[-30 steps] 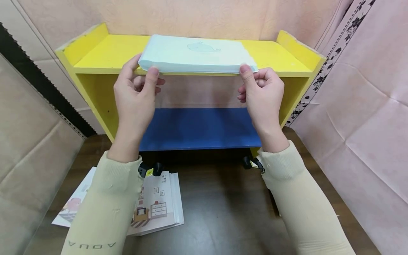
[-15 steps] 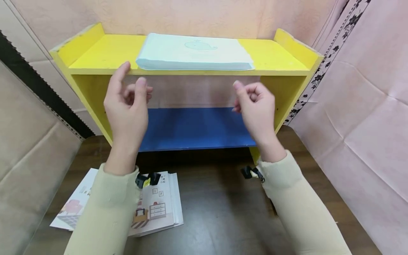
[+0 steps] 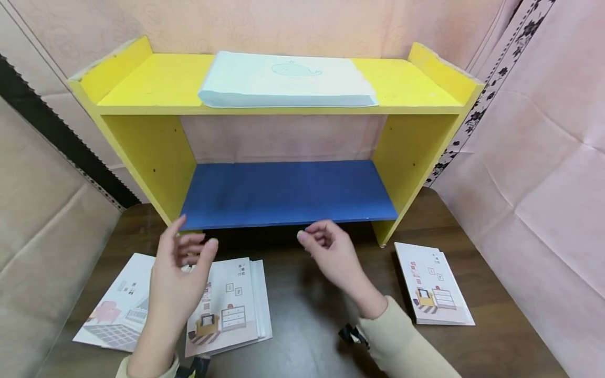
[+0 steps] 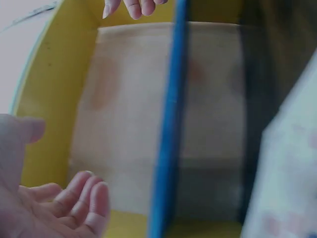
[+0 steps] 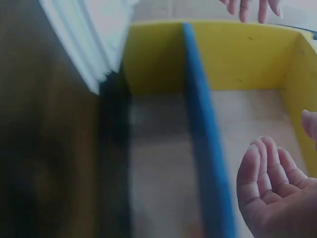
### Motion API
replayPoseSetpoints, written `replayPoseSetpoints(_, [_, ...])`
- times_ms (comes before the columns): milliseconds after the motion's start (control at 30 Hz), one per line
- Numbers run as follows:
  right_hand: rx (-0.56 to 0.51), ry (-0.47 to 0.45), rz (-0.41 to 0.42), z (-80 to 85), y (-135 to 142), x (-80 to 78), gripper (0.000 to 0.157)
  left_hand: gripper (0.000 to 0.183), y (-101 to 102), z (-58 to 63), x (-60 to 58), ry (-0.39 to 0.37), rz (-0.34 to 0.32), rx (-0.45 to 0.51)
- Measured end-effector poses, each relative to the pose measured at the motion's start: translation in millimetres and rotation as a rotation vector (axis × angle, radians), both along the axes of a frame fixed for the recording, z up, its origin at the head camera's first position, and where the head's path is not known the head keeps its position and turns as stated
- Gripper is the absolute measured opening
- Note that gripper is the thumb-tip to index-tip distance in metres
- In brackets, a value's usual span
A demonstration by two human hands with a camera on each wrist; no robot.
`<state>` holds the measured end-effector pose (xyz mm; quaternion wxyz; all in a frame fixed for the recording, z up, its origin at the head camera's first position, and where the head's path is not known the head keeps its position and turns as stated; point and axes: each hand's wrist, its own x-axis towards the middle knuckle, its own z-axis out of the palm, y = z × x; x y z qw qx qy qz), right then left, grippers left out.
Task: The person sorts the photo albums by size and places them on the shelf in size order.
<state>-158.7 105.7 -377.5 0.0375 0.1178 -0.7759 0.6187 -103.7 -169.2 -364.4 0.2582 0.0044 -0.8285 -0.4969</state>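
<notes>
A pale blue flat packet (image 3: 288,79) with a whale drawing lies on the yellow top board of the shelf unit (image 3: 156,79). My left hand (image 3: 177,278), its fingers loosely bent and holding nothing, hovers over a stack of booklets (image 3: 231,310) printed with a room scene. Over the table in front of the blue lower board (image 3: 288,191), my right hand (image 3: 333,257) also holds nothing, fingers loosely curled. In the right wrist view the right hand's fingers (image 5: 267,168) show relaxed, thumb apart from them. The left wrist view has the left thumb and fingers (image 4: 81,198) spread apart.
Booklets with a pink picture (image 3: 115,310) lie at the left, partly behind the left hand. Another booklet stack (image 3: 435,286) sits at the right of the dark wooden table (image 3: 302,341). Patterned cloth (image 3: 529,184) hangs on the right side.
Both hands have let go of the packet's front corners and come down towards the table. The packet stays on the top board. The right booklet stack has come into sight.
</notes>
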Motion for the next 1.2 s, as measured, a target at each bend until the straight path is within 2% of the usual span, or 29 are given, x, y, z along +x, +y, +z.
replayPoseSetpoints(67, [0.024,-0.054,0.018,-6.9,-5,8.2,0.027,0.074,-4,-15.0,8.5,-0.114,0.028,-0.055])
replayPoseSetpoints(167, [0.051,-0.104,0.036,-17.5,-11,15.4,0.029,0.081,-11,-31.2,16.2,-0.25,0.056,-0.121])
replayPoseSetpoints(367, [0.089,-0.176,0.077,-58.5,-15,14.5,0.042,0.097,-21,-47.1,22.8,-0.446,0.061,-0.197])
replayPoseSetpoints(467, [0.08,-0.263,0.137,-68.7,-19,18.9,0.048,0.103,-25,-52.5,23.1,-0.517,0.047,-0.226])
replayPoseSetpoints(600, [0.022,-0.396,0.205,-77.6,-24,25.1,0.058,0.106,-30,-57.8,21.1,-0.569,0.037,-0.287])
replayPoseSetpoints(700, [-0.02,-0.475,0.237,-81.1,-28,28.7,0.064,0.109,-33,-61.9,19.7,-0.616,0.004,-0.325])
replayPoseSetpoints(900, [-0.081,-0.612,0.301,-83.6,-36,35.9,0.064,0.116,-37,-70.1,19.2,-0.712,-0.07,-0.372])
replayPoseSetpoints(1000, [-0.105,-0.649,0.318,-86.2,-38,37.9,0.062,0.116,-38,-74.1,19.1,-0.735,-0.092,-0.382])
replayPoseSetpoints(1200, [-0.108,-0.673,0.312,-89.4,-41,35.4,0.063,0.117,-37,-81.6,18.3,-0.729,-0.158,-0.367])
